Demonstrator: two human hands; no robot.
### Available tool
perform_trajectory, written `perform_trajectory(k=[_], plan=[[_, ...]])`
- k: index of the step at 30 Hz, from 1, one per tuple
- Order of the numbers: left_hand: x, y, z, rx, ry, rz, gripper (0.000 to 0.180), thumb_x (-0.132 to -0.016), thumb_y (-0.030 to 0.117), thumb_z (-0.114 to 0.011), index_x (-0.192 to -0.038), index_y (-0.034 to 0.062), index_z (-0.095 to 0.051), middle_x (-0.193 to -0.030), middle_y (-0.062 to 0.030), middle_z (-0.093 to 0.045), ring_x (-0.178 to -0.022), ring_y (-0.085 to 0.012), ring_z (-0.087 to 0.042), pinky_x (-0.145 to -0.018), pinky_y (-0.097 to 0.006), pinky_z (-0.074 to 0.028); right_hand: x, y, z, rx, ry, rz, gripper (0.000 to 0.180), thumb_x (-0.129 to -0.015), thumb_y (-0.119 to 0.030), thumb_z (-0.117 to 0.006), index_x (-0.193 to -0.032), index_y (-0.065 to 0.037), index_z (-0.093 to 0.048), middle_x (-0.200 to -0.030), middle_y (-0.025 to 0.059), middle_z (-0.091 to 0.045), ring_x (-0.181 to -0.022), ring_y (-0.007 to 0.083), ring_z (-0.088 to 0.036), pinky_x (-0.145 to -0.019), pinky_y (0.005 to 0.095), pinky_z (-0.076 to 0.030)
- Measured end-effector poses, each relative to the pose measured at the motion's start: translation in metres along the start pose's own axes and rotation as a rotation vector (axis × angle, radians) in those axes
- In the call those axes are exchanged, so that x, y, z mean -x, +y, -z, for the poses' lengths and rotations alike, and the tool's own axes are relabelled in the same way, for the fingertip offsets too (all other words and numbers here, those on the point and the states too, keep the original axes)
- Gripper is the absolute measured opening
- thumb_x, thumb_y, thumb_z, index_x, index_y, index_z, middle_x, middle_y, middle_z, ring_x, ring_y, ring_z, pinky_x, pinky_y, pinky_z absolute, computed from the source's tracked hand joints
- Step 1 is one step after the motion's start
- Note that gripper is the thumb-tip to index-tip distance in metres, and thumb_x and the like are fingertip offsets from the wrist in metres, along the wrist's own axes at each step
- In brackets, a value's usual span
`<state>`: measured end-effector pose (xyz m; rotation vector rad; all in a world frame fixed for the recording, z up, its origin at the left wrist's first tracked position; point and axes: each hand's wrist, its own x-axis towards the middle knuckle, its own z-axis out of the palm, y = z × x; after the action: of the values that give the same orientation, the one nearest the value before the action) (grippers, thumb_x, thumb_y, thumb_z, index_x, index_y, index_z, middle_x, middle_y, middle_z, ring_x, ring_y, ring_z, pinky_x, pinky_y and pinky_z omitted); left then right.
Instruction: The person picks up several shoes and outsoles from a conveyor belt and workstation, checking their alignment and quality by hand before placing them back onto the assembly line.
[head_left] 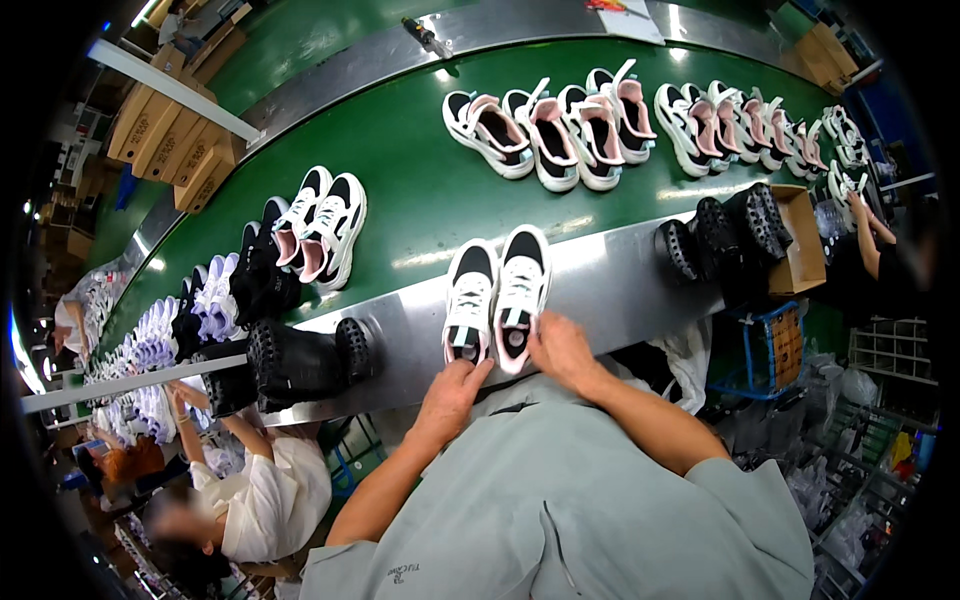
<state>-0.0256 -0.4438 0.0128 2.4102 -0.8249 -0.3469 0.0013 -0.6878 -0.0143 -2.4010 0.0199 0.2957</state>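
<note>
Pair of shoes (524, 270), white and black, pink-lined: located at centre, over the metal worktop (620, 275), toes at 12 o'clock; whether fully rested or slightly lifted cannot be told.

Left hand (450, 400): grip clamped on the left shoe's heel.

Right hand (562, 350): grip clamped on the right shoe's outer heel side. Heels apparently held so that both shoes are kept aligned.

Similar shoes (552, 140): grouped at 1 o'clock on the green belt (415, 205), openings upward, presumably for easy reach.

Similar pair (345, 220): stood at 10 o'clock.

Black boots (295, 360): laid at 9 o'clock, perhaps to leave the belt free; others at 2 o'clock, beside a cardboard box (802, 240).
</note>
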Motion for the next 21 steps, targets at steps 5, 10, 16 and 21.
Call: perform_trajectory(k=[5,10,16,21], plan=[[-0.029,0.016,-0.018,0.049,-0.034,0.195,0.060,-0.078,0.003,-0.069,-0.135,0.0151,-0.059,-0.097,-0.0204,-0.059,-0.093,-0.0367,-0.060,-0.076,-0.046,-0.051,-0.018,-0.004,0.000,-0.047,-0.022,0.100,0.024,-0.087,-0.017,-0.066,-0.094,0.005,-0.059,-0.091,0.0269,-0.065,-0.086,0.0453,-0.064,-0.074,0.0513,-0.051],[-0.064,0.012,-0.018,-0.156,-0.080,0.339,0.037,-0.078,0.020,-0.078,-0.110,0.0098,-0.064,-0.089,-0.0197,-0.068,-0.086,-0.0388,-0.066,-0.071,-0.049,-0.055,-0.057,0.031,0.046,-0.163,-0.136,0.075,0.045,-0.085,-0.027,-0.072,-0.122,-0.002,-0.064,-0.109,0.0220,-0.068,-0.099,0.0371,-0.067,-0.088,0.0438,-0.054],[-0.120,-0.064,0.033,-0.362,0.094,0.338,0.037,-0.079,0.019,-0.077,-0.113,0.0103,-0.065,-0.090,-0.0177,-0.067,-0.084,-0.0364,-0.066,-0.070,-0.047,-0.056,-0.118,0.079,0.139,0.251,0.334,0.017,0.047,-0.084,-0.020,-0.074,-0.123,0.001,-0.061,-0.117,0.0216,-0.063,-0.111,0.0413,-0.058,-0.097,0.0474,-0.048],[-0.168,-0.086,0.086,-0.787,-0.008,0.554,0.059,-0.077,0.035,-0.083,-0.127,0.0137,-0.060,-0.115,-0.0159,-0.060,-0.109,-0.0336,-0.058,-0.075,-0.051,-0.053,-0.163,0.110,0.171,0.392,0.376,0.072,0.055,-0.080,-0.019,-0.078,-0.129,-0.002,-0.058,-0.125,0.0187,-0.057,-0.117,0.0384,-0.053,-0.098,0.0452,-0.048]])
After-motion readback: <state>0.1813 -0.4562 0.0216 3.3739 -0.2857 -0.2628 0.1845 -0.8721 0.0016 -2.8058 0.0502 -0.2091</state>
